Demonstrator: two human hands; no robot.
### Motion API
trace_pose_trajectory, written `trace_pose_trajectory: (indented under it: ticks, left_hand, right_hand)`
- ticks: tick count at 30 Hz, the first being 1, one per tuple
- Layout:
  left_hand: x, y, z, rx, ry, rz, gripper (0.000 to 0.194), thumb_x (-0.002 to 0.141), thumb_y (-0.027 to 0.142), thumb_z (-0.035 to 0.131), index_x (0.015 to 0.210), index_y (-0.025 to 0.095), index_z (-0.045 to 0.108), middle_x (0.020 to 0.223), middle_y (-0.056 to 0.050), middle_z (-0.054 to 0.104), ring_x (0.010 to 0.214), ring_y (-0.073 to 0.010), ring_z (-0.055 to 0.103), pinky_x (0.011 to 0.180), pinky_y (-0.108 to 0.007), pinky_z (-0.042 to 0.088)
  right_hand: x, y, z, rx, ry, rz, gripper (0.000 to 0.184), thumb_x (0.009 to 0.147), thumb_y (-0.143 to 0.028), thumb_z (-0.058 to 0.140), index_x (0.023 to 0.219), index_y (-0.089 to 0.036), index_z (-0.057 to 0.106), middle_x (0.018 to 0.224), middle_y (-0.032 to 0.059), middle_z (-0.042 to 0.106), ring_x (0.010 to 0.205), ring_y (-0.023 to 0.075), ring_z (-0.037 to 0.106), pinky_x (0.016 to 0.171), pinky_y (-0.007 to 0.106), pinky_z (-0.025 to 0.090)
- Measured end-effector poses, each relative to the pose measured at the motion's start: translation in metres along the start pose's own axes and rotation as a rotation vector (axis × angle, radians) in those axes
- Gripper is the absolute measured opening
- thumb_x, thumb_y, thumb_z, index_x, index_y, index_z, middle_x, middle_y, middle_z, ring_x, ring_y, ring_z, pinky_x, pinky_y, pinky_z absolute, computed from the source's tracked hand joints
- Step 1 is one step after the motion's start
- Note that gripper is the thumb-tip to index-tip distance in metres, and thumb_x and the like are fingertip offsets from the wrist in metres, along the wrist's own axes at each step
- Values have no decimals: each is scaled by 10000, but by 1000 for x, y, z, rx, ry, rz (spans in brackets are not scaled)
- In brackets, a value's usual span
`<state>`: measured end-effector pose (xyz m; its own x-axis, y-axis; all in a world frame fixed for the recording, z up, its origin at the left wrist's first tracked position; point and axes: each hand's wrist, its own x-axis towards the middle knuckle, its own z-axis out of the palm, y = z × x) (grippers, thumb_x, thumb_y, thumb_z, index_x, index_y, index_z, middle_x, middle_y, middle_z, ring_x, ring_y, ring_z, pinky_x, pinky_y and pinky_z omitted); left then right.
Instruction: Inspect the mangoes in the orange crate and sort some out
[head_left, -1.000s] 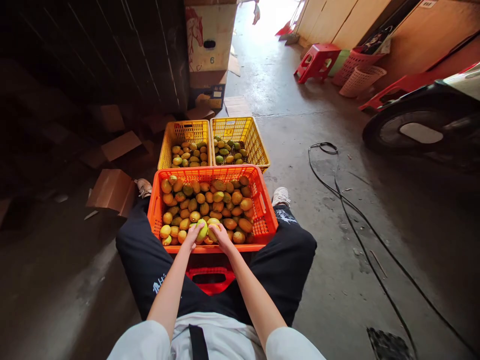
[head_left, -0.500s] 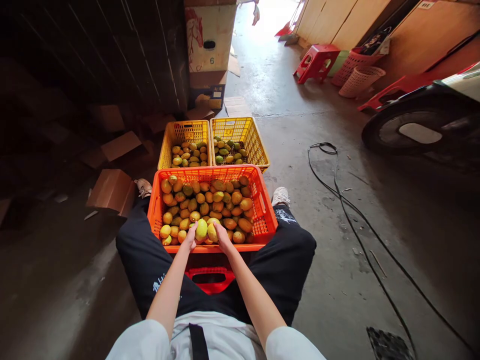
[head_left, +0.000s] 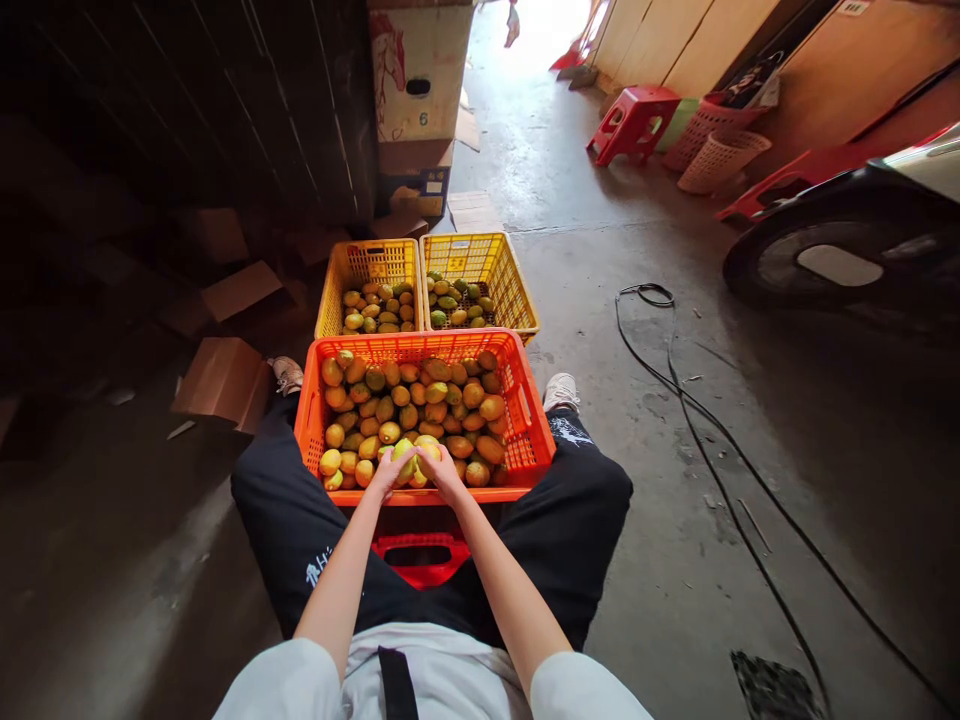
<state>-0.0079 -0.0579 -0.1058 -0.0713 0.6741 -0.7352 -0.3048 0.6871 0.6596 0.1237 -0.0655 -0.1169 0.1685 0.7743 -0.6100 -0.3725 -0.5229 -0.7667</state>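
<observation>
Over the near side of an orange plastic crate (head_left: 536, 440), my two hands are close together. My left hand (head_left: 383, 474) is closed on a yellow-green oval fruit (head_left: 405, 452). Beside it, my right hand (head_left: 445, 474) is closed on a yellower fruit (head_left: 430, 449), thumb across its top. The fingers under both fruits are hidden. Many oval fruits (head_left: 401, 396), yellow, orange-brown and greenish, fill the crate below, which sits between my knees.
Behind the orange crate stand a left yellow crate (head_left: 330, 290) and a right yellow crate (head_left: 517, 290), both holding fruit. Cardboard boxes (head_left: 221, 380) lie at left. A black cable (head_left: 697, 400) runs over the floor at right, near a vehicle wheel (head_left: 757, 265) and a red stool (head_left: 634, 120).
My hands have tilted inward and drawn slightly closer together, with the thumbs now further over the two fruits. The crates have not moved.
</observation>
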Motion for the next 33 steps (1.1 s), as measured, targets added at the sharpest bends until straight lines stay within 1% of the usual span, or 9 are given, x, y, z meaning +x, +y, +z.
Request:
trace_pose_trajectory:
  ticks: [4,6,10,15,20,23,26,30,33]
  left_hand:
    - [-3,2,0,-33,17,-7,606,645,354,1034,1066,208,622,941,-61,717,766,-197,710,718,-335,621]
    - [-5,6,-1,-64,12,-8,534,675,332,1014,1033,205,638,940,-51,716,794,-191,715,730,-311,624]
    - [-6,14,-3,-114,47,-3,352,820,366,904,1003,184,665,879,-46,709,804,-187,717,717,-276,625]
    - [-6,18,-2,-168,106,-41,376,907,494,779,1071,176,664,837,-62,728,741,-197,744,663,-288,630]
    - [-11,23,-5,-256,-11,-101,542,963,637,610,1161,135,665,904,-142,782,812,-260,791,663,-331,650]
    - [-15,28,-7,-290,-62,-152,582,1020,608,494,1202,89,683,954,-186,788,830,-277,790,649,-341,655]
    - [-20,31,-6,-336,-81,-175,584,1052,567,437,1270,79,674,1031,-205,787,846,-287,790,646,-355,662]
    - [-25,34,-5,-434,-73,-185,503,1057,519,479,1335,136,650,1124,-190,785,902,-306,790,656,-371,673]
    - [-25,35,-6,-482,-47,-183,473,1050,491,506,1346,147,640,1115,-177,786,928,-306,792,684,-377,679]
  right_hand:
    - [-1,2,1,-41,52,-5,531,494,-371,946,922,-244,659,826,-18,694,814,199,663,714,300,556]
    - [0,1,2,-33,69,-26,503,495,-366,934,893,-242,652,805,-17,684,802,203,660,709,300,552]
    - [1,-3,2,64,142,-16,411,568,-416,861,895,-250,674,794,-13,705,783,215,690,706,313,578]
    - [-4,-11,-1,215,67,60,459,631,-474,830,1000,-267,651,856,11,766,689,222,722,609,329,577]
    - [-7,-17,-5,308,4,145,466,707,-618,797,936,-238,653,796,45,757,661,231,725,551,306,546]
    - [-5,-20,-9,438,-6,210,453,788,-662,731,888,-225,668,716,47,725,610,216,695,529,299,547]
    - [-2,-23,-13,581,12,262,364,891,-589,650,933,-230,693,691,31,720,546,192,660,478,281,533]
    - [-1,-24,-17,654,9,303,276,980,-466,561,1010,-236,712,740,26,767,570,184,702,483,272,570]
    - [-2,-23,-16,627,-10,275,264,950,-485,651,1022,-238,712,794,23,794,593,174,721,510,260,587]
